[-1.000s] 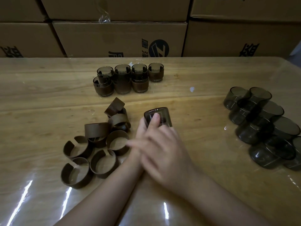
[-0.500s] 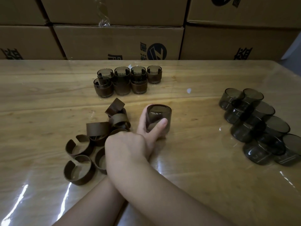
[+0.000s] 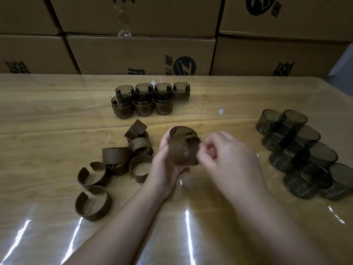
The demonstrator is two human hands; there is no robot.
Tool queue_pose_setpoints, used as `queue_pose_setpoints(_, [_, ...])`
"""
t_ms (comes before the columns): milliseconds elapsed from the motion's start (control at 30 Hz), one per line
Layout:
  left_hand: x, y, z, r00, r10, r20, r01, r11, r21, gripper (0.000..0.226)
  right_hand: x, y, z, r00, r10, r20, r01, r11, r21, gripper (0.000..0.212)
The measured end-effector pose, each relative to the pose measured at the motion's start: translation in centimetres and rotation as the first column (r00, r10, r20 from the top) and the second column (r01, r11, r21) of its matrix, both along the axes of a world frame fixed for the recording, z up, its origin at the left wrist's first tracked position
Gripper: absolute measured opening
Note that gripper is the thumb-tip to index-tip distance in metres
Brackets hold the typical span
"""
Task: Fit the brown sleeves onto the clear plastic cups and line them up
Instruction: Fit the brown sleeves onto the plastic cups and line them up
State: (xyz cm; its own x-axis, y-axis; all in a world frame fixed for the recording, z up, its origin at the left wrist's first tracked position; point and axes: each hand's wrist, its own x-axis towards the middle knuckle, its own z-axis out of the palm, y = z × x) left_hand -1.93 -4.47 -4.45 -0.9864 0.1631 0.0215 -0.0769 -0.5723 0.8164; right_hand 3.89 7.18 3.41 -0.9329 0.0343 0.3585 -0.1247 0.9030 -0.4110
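My left hand (image 3: pixel 164 165) grips a smoky clear cup (image 3: pixel 182 134) from the left, in the middle of the frame, fingers curled round its far side. A brown sleeve (image 3: pixel 183 152) wraps the cup's lower part, and my right hand (image 3: pixel 227 159) pinches the sleeve's right edge with curled fingers; the contact is blurred, so I cannot tell how far the sleeve is seated.

Left of centre, a loose pile of open brown sleeves (image 3: pixel 116 157) lies on the tabletop (image 3: pixel 47 131), some standing on edge, some leaning on each other, with two split rings (image 3: pixel 93 203) nearest the lower left.

In the upper middle, finished cups with sleeves (image 3: pixel 143 100) stand upright in two close rows. At the right of the frame, bare cups (image 3: pixel 298 150) lie on their sides, overlapping in a heap.

Stacked cardboard boxes (image 3: pixel 141 52) with dark printing fill the top of the frame behind the tabletop.
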Motion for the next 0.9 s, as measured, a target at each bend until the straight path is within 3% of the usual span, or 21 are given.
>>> queue_pose_setpoints(100, [0.1,-0.1,-0.6,0.998,-0.069,-0.008,0.067,0.989,-0.134,0.064,-0.4,2.4,-1.3,0.997,-0.073,-0.004,0.073,0.997,0.008,0.021])
queue_pose_setpoints(200, [0.3,0.3,-0.5,0.997,0.004,-0.08,-0.027,0.956,-0.293,0.057,-0.5,3.6,-2.7,0.992,-0.108,-0.069,0.111,0.993,0.039,0.02])
queue_pose_setpoints(300, [0.8,0.1,-0.8,0.964,0.02,-0.265,-0.165,0.827,-0.537,0.052,-0.4,3.3,-4.1,0.984,-0.09,-0.152,0.097,0.994,0.04,0.012])
queue_pose_setpoints(367, [0.9,0.1,-0.8,0.922,-0.011,-0.387,-0.251,0.743,-0.62,0.052,-0.3,3.4,-4.9,0.969,-0.067,-0.238,0.08,0.996,0.045,0.012])
queue_pose_setpoints(500, [1.2,0.4,-0.8,0.906,-0.069,-0.419,-0.24,0.73,-0.64,0.058,-0.4,4.0,-5.9,0.924,-0.048,-0.379,0.074,0.996,0.056,0.019])
queue_pose_setpoints(800, [1.3,0.5,-0.8,0.911,-0.136,-0.389,-0.18,0.719,-0.672,0.061,-0.6,4.1,-6.8,0.891,-0.016,-0.454,0.061,0.995,0.084,0.022])
queue_pose_setpoints(900, [1.2,0.5,-0.8,0.908,-0.135,-0.397,-0.174,0.74,-0.649,0.056,-0.6,3.8,-6.9,0.896,-0.032,-0.442,0.02,0.999,-0.031,0.024])
